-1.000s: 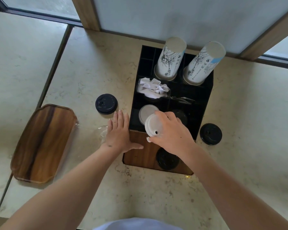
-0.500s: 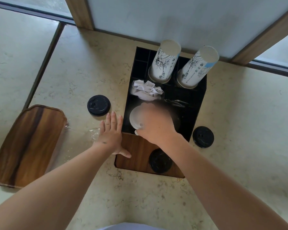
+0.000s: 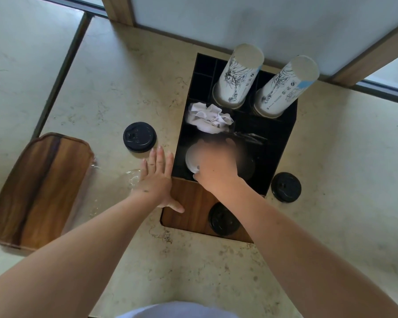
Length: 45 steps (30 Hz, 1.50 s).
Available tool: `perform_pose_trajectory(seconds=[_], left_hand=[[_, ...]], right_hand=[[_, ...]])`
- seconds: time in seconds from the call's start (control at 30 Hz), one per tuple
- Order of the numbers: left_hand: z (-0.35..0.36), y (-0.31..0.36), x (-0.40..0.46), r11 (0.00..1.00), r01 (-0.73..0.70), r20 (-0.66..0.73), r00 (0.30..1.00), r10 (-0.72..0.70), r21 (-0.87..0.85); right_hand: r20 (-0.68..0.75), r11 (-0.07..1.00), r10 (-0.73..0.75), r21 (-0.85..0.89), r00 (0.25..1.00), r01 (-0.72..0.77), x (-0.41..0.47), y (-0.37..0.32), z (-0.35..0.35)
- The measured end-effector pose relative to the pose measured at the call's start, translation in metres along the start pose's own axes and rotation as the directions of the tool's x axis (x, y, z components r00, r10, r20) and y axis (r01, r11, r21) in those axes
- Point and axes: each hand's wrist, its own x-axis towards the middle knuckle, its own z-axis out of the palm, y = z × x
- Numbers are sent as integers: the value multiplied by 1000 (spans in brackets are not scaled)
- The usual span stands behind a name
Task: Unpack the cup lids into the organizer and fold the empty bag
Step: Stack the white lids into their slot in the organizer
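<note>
The black organizer stands on the counter against the wall. My right hand, blurred by motion, presses a white cup lid down into the front left compartment. My left hand lies flat with fingers spread on the counter beside the organizer, its thumb on the wooden base. A clear plastic bag lies crumpled under and left of that hand. Black lids lie loose: one left of the organizer, one to its right, one on the wooden base.
Two stacks of printed paper cups stand upside down in the organizer's back compartments. White crumpled napkins fill a middle slot. A wooden tray rests at the left on the marble counter.
My right hand carried the white lid forward and down from above the wooden base into the front left compartment. My left hand stayed flat on the counter.
</note>
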Motion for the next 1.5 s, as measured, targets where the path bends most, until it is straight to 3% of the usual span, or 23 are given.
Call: perform_pose_trajectory(seconds=[0.53,0.73,1.03,1.37,1.5], left_hand=[[6,-5,4,999,-30,-26,999,29,-37],[7,-6,6,998,-34,-33,999,33,-47],[1,-2,0,1000,-12,-12,1000,12,-29],[-1,0,-5,999,-5,-10,1000,5,-50],[0,-1,-4,999,-3,-16,1000,2,-50]], right_hand=[[176,995,-75,85,981,61,21,2,-9],[225,958,-82,285,971,15,20,-1,-4],[245,954,-58,300,968,-19,19,-3,3],[450,897,-46,412,892,-162,26,-5,-5],[418,893,-41,422,907,-154,21,-2,-7]])
